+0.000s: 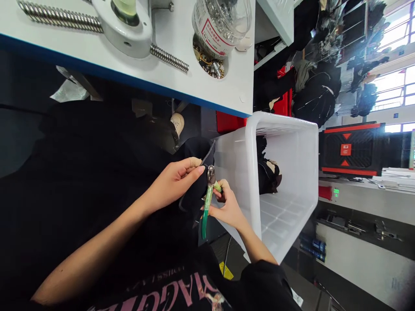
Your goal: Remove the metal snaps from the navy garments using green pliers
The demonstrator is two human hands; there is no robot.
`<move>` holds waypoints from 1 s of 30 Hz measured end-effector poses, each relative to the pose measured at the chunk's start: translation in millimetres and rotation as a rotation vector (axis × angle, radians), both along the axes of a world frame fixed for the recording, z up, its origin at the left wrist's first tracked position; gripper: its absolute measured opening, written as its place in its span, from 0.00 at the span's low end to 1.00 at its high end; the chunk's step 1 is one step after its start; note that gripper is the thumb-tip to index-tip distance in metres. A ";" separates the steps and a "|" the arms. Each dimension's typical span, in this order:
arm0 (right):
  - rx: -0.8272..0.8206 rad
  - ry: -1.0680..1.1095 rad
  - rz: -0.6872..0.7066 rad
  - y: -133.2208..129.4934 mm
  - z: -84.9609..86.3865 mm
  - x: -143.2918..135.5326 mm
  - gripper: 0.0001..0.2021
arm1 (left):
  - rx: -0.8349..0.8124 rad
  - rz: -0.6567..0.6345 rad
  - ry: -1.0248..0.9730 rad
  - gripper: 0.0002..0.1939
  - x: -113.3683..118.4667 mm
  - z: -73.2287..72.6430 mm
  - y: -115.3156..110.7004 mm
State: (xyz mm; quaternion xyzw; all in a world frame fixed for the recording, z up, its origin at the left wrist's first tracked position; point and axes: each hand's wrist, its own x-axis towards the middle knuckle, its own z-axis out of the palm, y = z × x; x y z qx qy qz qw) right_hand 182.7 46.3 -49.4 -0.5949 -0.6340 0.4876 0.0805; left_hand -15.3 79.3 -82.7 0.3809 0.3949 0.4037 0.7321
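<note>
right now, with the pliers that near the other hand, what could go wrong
The pliers might nip the left hand, since their head sits very close to its thumb tip. The dark strip could also slip, as the left hand seems to hold it only in a pinch.

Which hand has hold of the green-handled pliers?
The right hand holds the pliers; the left hand instead pinches a thin dark strip close to the pliers' metal head.
</note>
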 end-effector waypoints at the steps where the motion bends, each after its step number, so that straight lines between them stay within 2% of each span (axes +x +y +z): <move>1: 0.015 0.010 -0.007 0.5 -0.8 -1.6 0.20 | 0.023 0.047 0.018 0.14 3.3 1.0 -2.6; 3: 0.068 -0.046 -0.017 1.8 2.3 -6.2 0.20 | 0.094 0.151 0.077 0.13 9.2 2.7 -7.9; 6: 0.149 -0.258 0.004 3.6 18.3 -13.5 0.21 | 0.255 0.297 0.189 0.09 14.4 2.9 -13.4; 10: 0.134 -0.377 0.046 3.5 39.4 -18.5 0.22 | 0.449 0.384 0.288 0.06 18.3 -2.2 -17.9; 13: 0.111 -0.376 0.037 0.5 41.1 -21.0 0.20 | 0.562 0.457 0.365 0.04 25.1 -8.6 -24.2; 17: 0.152 -0.438 0.023 -5.3 34.0 -24.8 0.12 | 0.647 0.598 0.512 0.04 35.7 -14.9 -33.7; 20: 0.135 -0.431 0.030 -7.8 33.7 -23.5 0.12 | 0.676 0.607 0.557 0.06 38.3 -14.9 -36.9; 25: 0.029 -0.171 0.092 -9.2 40.9 -18.6 0.13 | 0.635 0.566 0.507 0.08 35.8 -7.0 -38.0; 30: -0.118 -0.243 -0.012 -9.8 47.9 -31.1 0.36 | 0.537 0.486 0.536 0.04 35.7 0.2 -39.8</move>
